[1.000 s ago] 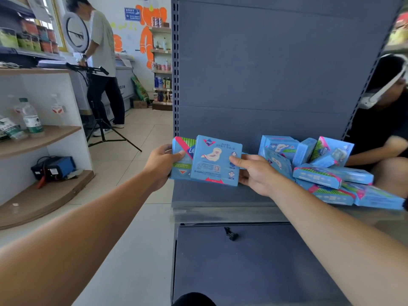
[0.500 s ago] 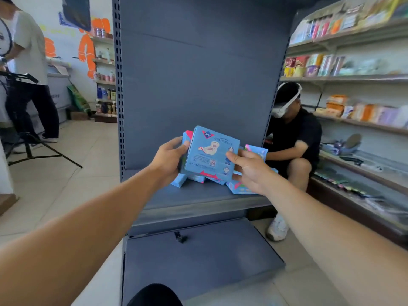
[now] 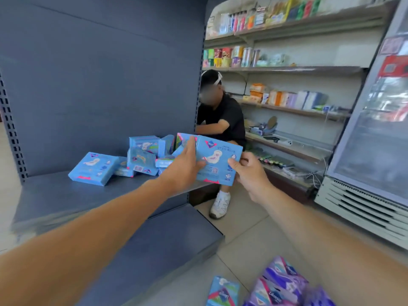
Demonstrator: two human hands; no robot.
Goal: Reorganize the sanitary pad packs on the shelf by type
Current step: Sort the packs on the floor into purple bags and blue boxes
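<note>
From the head camera, the left hand (image 3: 184, 167) and the right hand (image 3: 249, 173) together hold a small stack of blue pad packs (image 3: 217, 161) in the air, just off the front right corner of the grey shelf (image 3: 66, 195); the left hand's fingers wrap the stack's left edge, with the thumb across the front face; the right hand pinches the lower right corner between thumb and curled fingers. At least two packs seem to be in the stack, a pink-edged one showing behind the front one, though the exact count cannot be told.

A jumbled pile of blue packs (image 3: 148, 155) lies against the back panel toward the shelf's right end; one flat blue pack (image 3: 93, 167) leans near the middle, its lower edge on the shelf. Purple packs (image 3: 280, 283) and another blue pack (image 3: 223, 292) lie at the bottom edge of the view, apparently on the floor.

The packs look light, boxy and fairly stiff at the edges, with a glossy wrap that may slip; they probably yield in the middle; holding opposite edges, as the hands do here, should keep the stack square and stop the packs sliding apart.

A seated person (image 3: 220, 120) is beyond the shelf's right end.
</note>
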